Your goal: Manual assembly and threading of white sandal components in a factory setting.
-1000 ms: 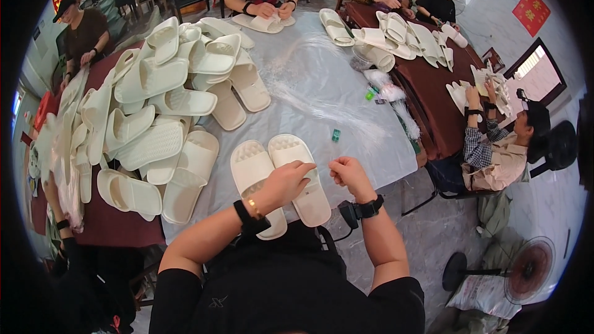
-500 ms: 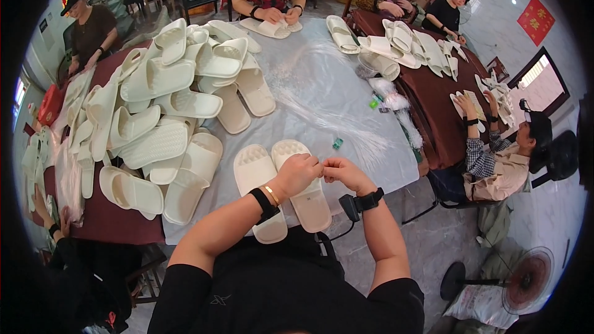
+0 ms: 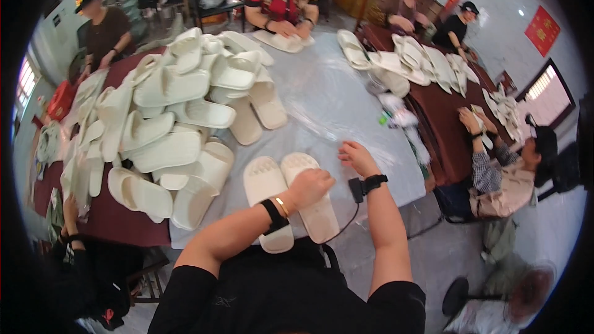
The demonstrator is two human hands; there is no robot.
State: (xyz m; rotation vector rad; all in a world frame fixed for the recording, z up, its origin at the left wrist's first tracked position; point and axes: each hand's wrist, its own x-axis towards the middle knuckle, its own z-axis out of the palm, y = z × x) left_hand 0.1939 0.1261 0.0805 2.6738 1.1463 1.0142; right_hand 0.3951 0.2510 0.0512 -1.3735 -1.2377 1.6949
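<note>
Two cream slippers lie side by side on the table close in front of me: a left slipper [image 3: 262, 179] and a right slipper [image 3: 320, 222]. My left hand [image 3: 311, 187] is closed over the right slipper's strap; whatever its fingers pinch, if anything, is hidden. Beyond and to the right, my right hand [image 3: 359, 157] is low over the table sheet, its fingers stretched and apart, with nothing visible in them. Just past its fingertips run thin clear plastic strands [image 3: 317, 125], blurred by motion.
A tall heap of cream slippers [image 3: 170, 89] fills the table's left side. Grey-white sheeting [image 3: 396, 173] covers the table. More slippers [image 3: 427, 62] lie on a brown-covered table [image 3: 433, 114] at right. Several people work around both tables. A fan [image 3: 532, 287] stands at lower right.
My hands have parted: the right one moved away from the left, up over the spot where a small green item lay. My left hand stays at the right slipper. The whole view has shifted slightly.
</note>
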